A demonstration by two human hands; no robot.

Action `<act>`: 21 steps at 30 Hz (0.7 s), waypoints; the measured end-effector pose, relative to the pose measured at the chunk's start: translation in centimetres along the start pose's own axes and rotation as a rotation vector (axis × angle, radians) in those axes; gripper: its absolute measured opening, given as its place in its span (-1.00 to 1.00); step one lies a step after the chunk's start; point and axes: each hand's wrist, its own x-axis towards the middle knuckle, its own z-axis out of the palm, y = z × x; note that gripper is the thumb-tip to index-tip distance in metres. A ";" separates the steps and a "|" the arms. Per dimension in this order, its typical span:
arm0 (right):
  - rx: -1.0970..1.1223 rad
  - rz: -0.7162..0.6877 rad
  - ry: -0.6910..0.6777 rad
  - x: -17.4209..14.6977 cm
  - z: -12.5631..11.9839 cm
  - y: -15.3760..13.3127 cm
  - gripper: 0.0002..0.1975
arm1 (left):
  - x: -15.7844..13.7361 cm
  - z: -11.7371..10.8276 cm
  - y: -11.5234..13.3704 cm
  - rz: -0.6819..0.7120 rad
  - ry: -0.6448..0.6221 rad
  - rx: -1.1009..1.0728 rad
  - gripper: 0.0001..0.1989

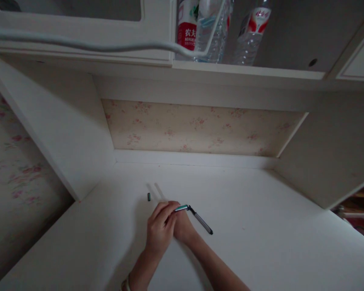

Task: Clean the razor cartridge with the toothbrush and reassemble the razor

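Note:
My left hand [161,227] is closed, its thumb and fingers pinching the teal-edged end of what looks like a razor [202,223]. The dark grey handle slants down to the right from a narrow black neck and ends in a black tip. My right hand [180,227] lies against my left hand, partly behind it. Its fingers are mostly hidden, so I cannot tell what they grip. A small dark piece with a greenish face [149,197], perhaps a razor head, rests on the white desk [230,202] beyond my left hand.
Side panels [57,121] flank the desk, and a floral back wall [200,129] closes it behind. Overhead, a shelf holds several plastic bottles [210,32]. A pale curved bar [109,45] crosses in front of the cabinet.

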 end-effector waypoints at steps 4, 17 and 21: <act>0.128 0.238 -0.033 -2.7 -3.6 1.9 -0.66 | -0.1 0.1 -0.3 -0.039 -0.014 -0.004 -0.85; 0.750 0.653 0.148 -7.1 -8.4 2.7 -0.57 | -1.2 2.0 -1.4 -0.085 -0.057 0.048 -0.86; 0.758 0.557 0.130 -7.4 -8.0 2.2 -0.66 | -1.3 2.2 -1.6 -0.099 -0.050 0.066 -0.86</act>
